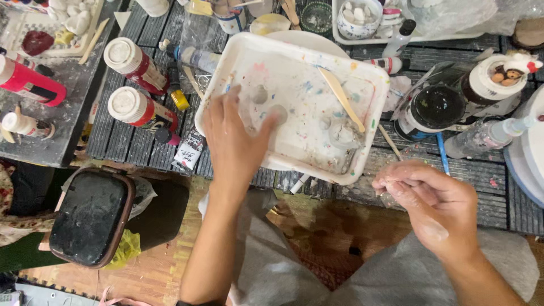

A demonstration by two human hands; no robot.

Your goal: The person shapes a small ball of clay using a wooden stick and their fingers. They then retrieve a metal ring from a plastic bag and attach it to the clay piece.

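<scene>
**Left hand in the paint tray, right hand held at the table edge**

At the far left, two red paint bottles with white caps (135, 85) lie on the dark slatted table (130, 141), and a black square container with a brown rim (90, 215) sits on the floor below them. Just right of the bottles, the left hand (235, 136) reaches over the near left corner of the white square plastic tray speckled with paint (362, 85). Its fingers are loosely spread, and the fingertips rest on a small pale grey round lump (277, 113) lying on the tray floor; whether they grip it or only touch it cannot be told. A pale wooden stick (341, 97) lies slantwise in the tray, to the right of the lump. Further right, the right hand (433, 204) hangs in front of the table edge, apart from the tray, its fingers curled narrowly together with the tips pinched; anything between them is too small to make out. Beyond it stands a dark round jar (433, 110).
</scene>
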